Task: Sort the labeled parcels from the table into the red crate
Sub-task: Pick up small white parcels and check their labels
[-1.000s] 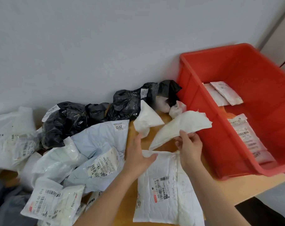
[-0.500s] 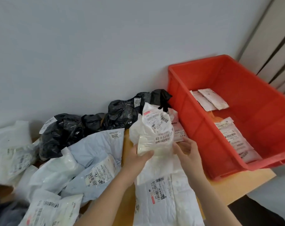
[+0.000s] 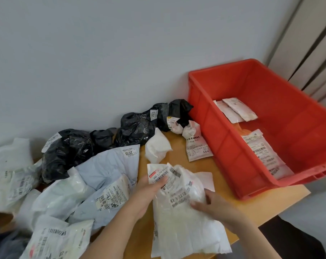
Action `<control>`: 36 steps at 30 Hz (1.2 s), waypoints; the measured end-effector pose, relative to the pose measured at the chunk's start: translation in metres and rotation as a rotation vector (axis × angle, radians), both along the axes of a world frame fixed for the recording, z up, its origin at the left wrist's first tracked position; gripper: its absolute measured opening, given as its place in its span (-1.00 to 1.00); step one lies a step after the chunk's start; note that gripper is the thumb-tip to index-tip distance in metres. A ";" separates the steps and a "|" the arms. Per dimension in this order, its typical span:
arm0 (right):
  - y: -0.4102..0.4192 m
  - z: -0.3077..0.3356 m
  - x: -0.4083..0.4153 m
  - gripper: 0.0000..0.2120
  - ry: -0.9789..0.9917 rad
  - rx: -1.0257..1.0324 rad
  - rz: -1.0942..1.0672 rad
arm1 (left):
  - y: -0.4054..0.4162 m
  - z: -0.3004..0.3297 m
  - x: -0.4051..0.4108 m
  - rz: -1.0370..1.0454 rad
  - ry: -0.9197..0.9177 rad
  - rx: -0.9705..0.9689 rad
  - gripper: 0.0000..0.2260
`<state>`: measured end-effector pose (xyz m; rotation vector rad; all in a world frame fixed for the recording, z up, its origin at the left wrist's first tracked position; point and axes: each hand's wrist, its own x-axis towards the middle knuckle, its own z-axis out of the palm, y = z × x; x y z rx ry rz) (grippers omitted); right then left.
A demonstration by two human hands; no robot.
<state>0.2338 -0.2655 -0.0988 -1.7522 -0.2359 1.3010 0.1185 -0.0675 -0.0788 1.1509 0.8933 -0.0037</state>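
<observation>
Currently both hands hold one white labeled parcel (image 3: 179, 191) low over the desk (image 3: 251, 202), label side up. The left hand (image 3: 149, 191) pinches its top-left corner with thumb on the barcode; the right hand (image 3: 212, 204) curls over its right edge. The red crate (image 3: 214, 128) sits to the right, near but apart, with a few parcels already inside. A good next move is probably to lift it clear of the flat parcel underneath (image 3: 188, 238), carry it over the crate's near wall, then let go. More parcels (image 3: 106, 176) wait on the left.
</observation>
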 end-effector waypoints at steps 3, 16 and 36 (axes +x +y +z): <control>0.002 -0.002 -0.003 -0.56 -0.021 0.068 -0.176 | -0.011 -0.006 -0.001 -0.051 0.030 -0.004 -0.73; 0.004 -0.032 -0.005 -0.84 -0.073 0.119 -0.443 | -0.033 -0.022 0.005 0.003 0.043 -0.035 -0.78; 0.004 -0.013 0.007 -0.68 0.250 0.160 -0.384 | -0.028 -0.017 0.008 0.136 0.016 -0.010 -0.81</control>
